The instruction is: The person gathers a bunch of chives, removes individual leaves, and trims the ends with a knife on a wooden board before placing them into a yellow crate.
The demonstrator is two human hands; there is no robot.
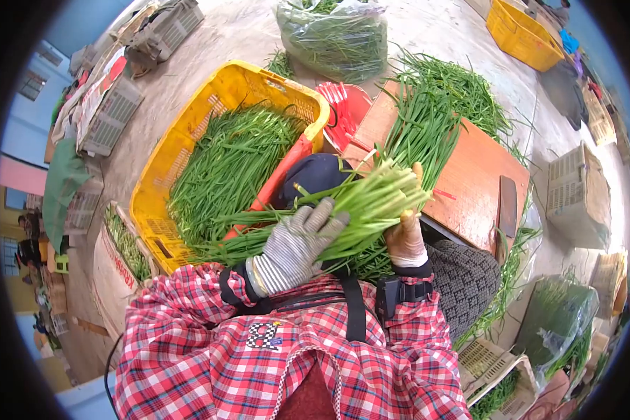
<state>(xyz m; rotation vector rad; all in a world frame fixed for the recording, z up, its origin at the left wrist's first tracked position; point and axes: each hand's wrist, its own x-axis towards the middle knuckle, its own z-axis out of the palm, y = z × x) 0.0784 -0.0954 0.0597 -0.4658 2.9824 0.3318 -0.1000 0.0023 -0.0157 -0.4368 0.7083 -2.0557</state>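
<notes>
both hands on one bunch of chives (pixel 360 206) — centre of frame.
your left hand (pixel 297 245), grey-gloved, closes over the stalks; your right hand (pixel 406 238) grips them near the pale ends — yellow crate (pixel 189 133) upper left, cleaver (pixel 507 206) at right.

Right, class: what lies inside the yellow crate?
Loose green chives fill the crate, piled up almost to its rim. The floor and anything beneath the chives are covered and cannot be seen.
</notes>
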